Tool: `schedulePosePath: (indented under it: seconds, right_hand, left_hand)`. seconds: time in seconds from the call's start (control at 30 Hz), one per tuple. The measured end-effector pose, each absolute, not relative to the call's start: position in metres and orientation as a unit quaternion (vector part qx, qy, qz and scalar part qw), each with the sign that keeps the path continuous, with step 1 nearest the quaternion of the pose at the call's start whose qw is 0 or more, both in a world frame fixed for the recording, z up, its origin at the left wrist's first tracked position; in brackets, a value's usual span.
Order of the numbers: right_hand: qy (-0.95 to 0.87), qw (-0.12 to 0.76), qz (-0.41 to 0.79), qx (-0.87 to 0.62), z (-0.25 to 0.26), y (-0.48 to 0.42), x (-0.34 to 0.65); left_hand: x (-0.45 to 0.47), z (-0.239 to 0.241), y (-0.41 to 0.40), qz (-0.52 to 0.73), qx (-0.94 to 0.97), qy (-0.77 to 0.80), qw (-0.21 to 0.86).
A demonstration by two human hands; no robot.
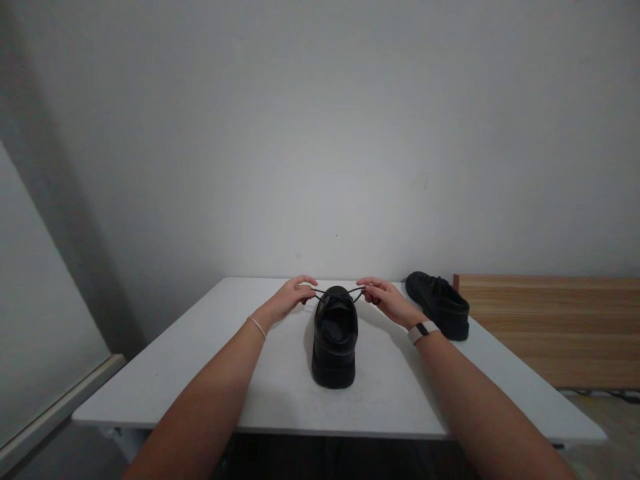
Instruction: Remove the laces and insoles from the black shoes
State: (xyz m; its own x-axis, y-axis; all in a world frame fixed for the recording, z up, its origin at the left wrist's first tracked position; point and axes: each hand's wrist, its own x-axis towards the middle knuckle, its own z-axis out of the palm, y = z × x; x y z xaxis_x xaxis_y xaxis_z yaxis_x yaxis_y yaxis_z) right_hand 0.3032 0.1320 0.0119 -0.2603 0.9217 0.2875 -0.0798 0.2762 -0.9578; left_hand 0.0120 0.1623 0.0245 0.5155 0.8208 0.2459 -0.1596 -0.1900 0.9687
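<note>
A black lace-up shoe (335,357) stands upright in the middle of the table, its heel toward me and its opening facing up. On its left side, my left hand (294,294) pinches a black shoelace (320,291) between thumb and fingers. My right hand (385,296) grips the lace on the other side. Both lace parts stretch outward from the top of the shoe, and the right one curves like a loop. How the lace is knotted over the tongue is too small to tell.
A second black shoe (440,303) rests at the table's back right. The white table (200,360) backs onto a grey wall (320,133). Beyond its right edge is a wooden panel (545,327). A white panel (40,300) stands at the left.
</note>
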Motion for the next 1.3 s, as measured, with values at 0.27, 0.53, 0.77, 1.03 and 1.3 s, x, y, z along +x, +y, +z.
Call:
schedulePosePath:
  seconds: [0.27, 0.53, 0.77, 1.03, 1.3]
  right_hand:
    - [-0.509, 0.63, 0.516, -0.278, 0.012, 0.136, 0.312]
    - [-0.5, 0.599, 0.563, -0.272, 0.021, 0.127, 0.308]
    - [-0.567, 0.502, 0.557, -0.34, 0.006, 0.129, 0.29]
    - [-0.64, 0.441, 0.494, -0.389, -0.004, 0.13, 0.28]
    - [-0.682, 0.473, 0.383, -0.406, -0.003, 0.131, 0.275]
  left_hand:
    - [0.001, 0.042, 0.153, 0.512, 0.509, 0.148, 0.676]
    - [0.006, 0.042, 0.149, 0.498, 0.534, 0.192, 0.656]
    - [0.023, 0.011, 0.17, 0.521, 0.562, 0.328, 0.553]
    - [0.032, 0.007, 0.16, 0.385, 0.626, 0.346, 0.583]
    - [0.03, -0.001, 0.166, 0.369, 0.617, 0.353, 0.599]
